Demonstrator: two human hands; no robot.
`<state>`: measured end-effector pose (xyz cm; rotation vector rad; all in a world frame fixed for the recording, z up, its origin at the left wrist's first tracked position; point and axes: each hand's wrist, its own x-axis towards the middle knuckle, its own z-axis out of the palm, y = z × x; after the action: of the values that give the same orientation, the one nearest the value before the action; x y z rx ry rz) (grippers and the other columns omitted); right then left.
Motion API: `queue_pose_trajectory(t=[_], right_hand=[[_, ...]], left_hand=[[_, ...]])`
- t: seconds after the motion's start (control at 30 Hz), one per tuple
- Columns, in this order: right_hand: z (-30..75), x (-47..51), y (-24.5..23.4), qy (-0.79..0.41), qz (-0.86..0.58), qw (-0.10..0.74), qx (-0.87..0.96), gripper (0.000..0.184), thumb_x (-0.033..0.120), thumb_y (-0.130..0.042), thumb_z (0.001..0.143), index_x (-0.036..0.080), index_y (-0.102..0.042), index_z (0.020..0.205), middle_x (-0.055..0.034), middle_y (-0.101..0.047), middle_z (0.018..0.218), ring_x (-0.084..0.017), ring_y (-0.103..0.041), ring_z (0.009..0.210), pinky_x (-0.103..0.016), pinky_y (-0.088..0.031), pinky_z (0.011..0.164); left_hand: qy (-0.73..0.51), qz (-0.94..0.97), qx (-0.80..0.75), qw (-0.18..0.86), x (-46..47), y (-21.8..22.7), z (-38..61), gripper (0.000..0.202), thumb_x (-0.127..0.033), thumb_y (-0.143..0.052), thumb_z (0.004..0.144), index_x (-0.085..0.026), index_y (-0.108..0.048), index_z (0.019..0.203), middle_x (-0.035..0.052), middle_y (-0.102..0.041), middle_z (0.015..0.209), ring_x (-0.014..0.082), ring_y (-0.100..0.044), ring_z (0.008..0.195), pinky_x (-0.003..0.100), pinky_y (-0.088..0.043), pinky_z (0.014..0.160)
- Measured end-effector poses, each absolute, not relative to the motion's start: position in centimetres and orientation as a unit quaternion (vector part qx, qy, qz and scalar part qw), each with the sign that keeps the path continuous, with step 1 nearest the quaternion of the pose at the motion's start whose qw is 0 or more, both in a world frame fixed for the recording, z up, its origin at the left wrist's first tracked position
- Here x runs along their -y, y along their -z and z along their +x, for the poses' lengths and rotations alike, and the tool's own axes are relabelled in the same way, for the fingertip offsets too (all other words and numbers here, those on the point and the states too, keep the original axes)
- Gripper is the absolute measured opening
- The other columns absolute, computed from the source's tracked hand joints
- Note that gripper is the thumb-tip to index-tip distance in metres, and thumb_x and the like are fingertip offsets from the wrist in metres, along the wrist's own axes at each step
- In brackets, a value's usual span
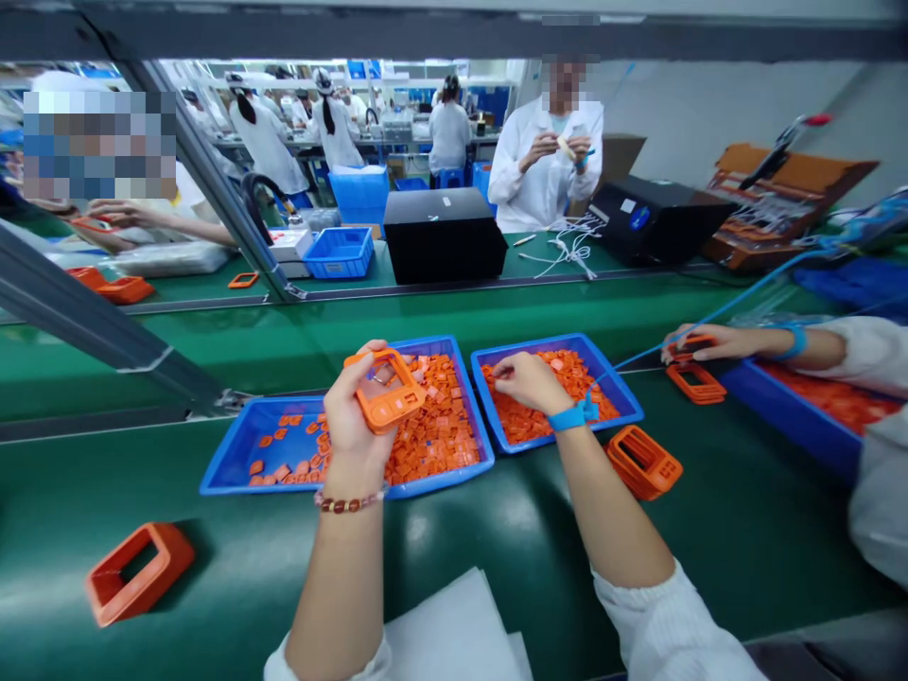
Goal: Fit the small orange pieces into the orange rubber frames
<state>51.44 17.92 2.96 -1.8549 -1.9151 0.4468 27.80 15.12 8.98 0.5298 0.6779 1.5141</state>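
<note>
My left hand [349,411] is closed round an orange plastic frame [392,407] with a large window and small button openings. It holds the frame above a blue tray [255,411] of small orange pieces [444,416], which lie heaped on the right side and scattered on the left. My right hand [529,380], wearing a blue wrist strap [573,414], reaches over a second blue tray [631,411] of similar orange pieces [516,426]. Its fingertips are pinched together at the heap; what they hold, if anything, is too small to make out.
Stacked orange frames [644,462] lie right of my right forearm; another stack [134,572] is at the left. White sheets [454,634] lie between my forearms. A co-worker's hand [709,342] holds frames at the right. Beyond stand a black box [445,235] and a metal post [106,322].
</note>
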Motion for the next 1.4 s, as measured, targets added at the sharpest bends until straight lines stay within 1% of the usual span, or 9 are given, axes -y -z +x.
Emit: queue_pose_trajectory(t=[0.2, 0.27, 0.37, 0.43, 0.7, 0.9, 1.07, 1.27, 1.4], right_hand=[[47.0, -14.5, -6.9, -0.169, -0.532, 0.382, 0.737, 0.016, 0.015, -0.069, 0.081, 0.019, -0.076, 0.096, -0.0042, -0.072, 0.094, -0.012, -0.067, 0.076, -0.021, -0.054, 0.067], [45.3, -13.1, -7.7, -0.188, -0.44, 0.454, 0.751, 0.014, 0.018, -0.069, 0.084, 0.02, -0.075, 0.097, -0.004, -0.07, 0.096, -0.011, -0.066, 0.076, -0.02, -0.054, 0.065], [43.4, -11.9, -7.8, -0.176, -0.325, 0.529, 0.764, 0.017, 0.017, -0.062, 0.091, 0.018, -0.075, 0.101, -0.007, -0.068, 0.101, -0.014, -0.067, 0.092, -0.026, -0.057, 0.081], [42.8, -11.8, -7.5, -0.158, -0.305, 0.527, 0.777, 0.021, 0.015, -0.056, 0.094, 0.018, -0.074, 0.104, -0.0079, -0.068, 0.105, -0.015, -0.066, 0.099, -0.028, -0.056, 0.089], [42.8, -12.2, -7.0, -0.113, -0.292, 0.514, 0.798, 0.024, 0.018, -0.051, 0.098, 0.02, -0.074, 0.103, -0.0066, -0.072, 0.106, -0.015, -0.069, 0.098, -0.027, -0.059, 0.086], [42.6, -12.7, -6.4, -0.073, -0.284, 0.509, 0.809, 0.022, 0.033, -0.062, 0.094, 0.018, -0.075, 0.104, -0.0077, -0.074, 0.108, -0.017, -0.069, 0.102, -0.03, -0.06, 0.091], [42.6, -13.2, -5.8, -0.061, -0.278, 0.531, 0.798, 0.019, 0.034, -0.064, 0.094, 0.02, -0.076, 0.097, -0.0059, -0.076, 0.101, -0.015, -0.071, 0.095, -0.028, -0.061, 0.086], [42.6, -13.3, -5.7, -0.021, -0.242, 0.556, 0.795, 0.021, 0.036, -0.065, 0.093, 0.017, -0.075, 0.097, -0.0077, -0.077, 0.097, -0.015, -0.073, 0.09, -0.026, -0.062, 0.081], [42.6, -13.2, -5.3, 0.006, -0.263, 0.548, 0.794, 0.021, 0.036, -0.063, 0.094, 0.019, -0.076, 0.095, -0.0066, -0.077, 0.095, -0.016, -0.074, 0.091, -0.025, -0.062, 0.082]], left_hand=[[-0.652, 0.231, -0.287, 0.663, -15.3, -8.9, 28.1, 0.022, -0.021, -0.07, 0.069, -0.012, -0.066, 0.089, 0.0054, -0.064, 0.074, 0.0164, -0.063, 0.066, 0.024, -0.054, 0.053], [-0.64, 0.235, -0.294, 0.67, -15.3, -8.9, 28.1, 0.023, -0.02, -0.069, 0.068, -0.012, -0.066, 0.09, 0.0064, -0.065, 0.077, 0.0182, -0.065, 0.07, 0.025, -0.056, 0.055], [-0.63, 0.233, -0.295, 0.68, -15.2, -8.9, 28.2, 0.025, -0.02, -0.071, 0.066, -0.012, -0.066, 0.09, 0.0065, -0.065, 0.079, 0.0184, -0.065, 0.072, 0.025, -0.056, 0.058], [-0.614, 0.235, -0.287, 0.696, -15.1, -9.0, 28.3, 0.027, -0.02, -0.072, 0.066, -0.012, -0.066, 0.091, 0.005, -0.063, 0.075, 0.0177, -0.065, 0.07, 0.023, -0.055, 0.057], [-0.605, 0.22, -0.298, 0.705, -14.9, -9.3, 28.1, 0.033, -0.019, -0.073, 0.063, -0.011, -0.065, 0.094, 0.0017, -0.056, 0.065, 0.0193, -0.064, 0.068, 0.023, -0.053, 0.054], [-0.617, 0.188, -0.298, 0.703, -14.7, -9.7, 28.0, 0.028, -0.017, -0.069, 0.066, -0.01, -0.065, 0.092, 0.0058, -0.063, 0.075, 0.015, -0.061, 0.06, 0.022, -0.052, 0.051], [-0.596, 0.16, -0.29, 0.732, -14.3, -10.0, 28.5, 0.025, -0.017, -0.067, 0.068, -0.011, -0.065, 0.092, 0.007, -0.065, 0.08, 0.0158, -0.063, 0.065, 0.023, -0.055, 0.057], [-0.587, 0.155, -0.299, 0.736, -14.0, -10.1, 29.0, 0.023, -0.02, -0.066, 0.072, -0.011, -0.066, 0.093, 0.0065, -0.063, 0.078, 0.0167, -0.062, 0.065, 0.023, -0.053, 0.053], [-0.588, 0.145, -0.299, 0.737, -13.7, -10.4, 29.3, 0.019, -0.019, -0.062, 0.074, -0.01, -0.067, 0.09, 0.0062, -0.063, 0.073, 0.0135, -0.059, 0.058, 0.019, -0.049, 0.047]])
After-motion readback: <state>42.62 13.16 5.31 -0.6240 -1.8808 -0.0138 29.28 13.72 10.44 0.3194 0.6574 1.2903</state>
